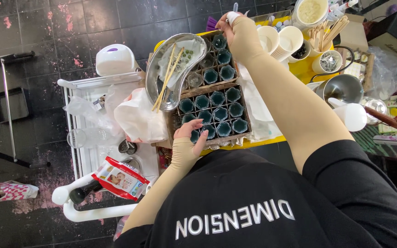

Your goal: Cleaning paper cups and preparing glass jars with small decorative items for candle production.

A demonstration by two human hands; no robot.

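- Plainly, the left hand (190, 136) rests on the near edge of the wooden tray (246, 120), fingers curled over one of the small teal-filled cups (220, 113) in the nearest row — touching it and loosely bent round it rather than clenched.
- Meanwhile the right hand (228, 24) is stretched out to the far end, past a second wooden tray (229, 54) of like cups, and is closed on a small white dropper bottle (232, 16); how tightly is hard to tell, since the hand is small in the picture and partly turned away.
- Both trays lie end to end, their long line running away from the person, so the near cups fall to the left hand and the far cups to the right.
- A kidney-shaped steel dish (157, 64) holding wooden sticks (167, 78) sits just beside the trays on the left — nearer the left hand.
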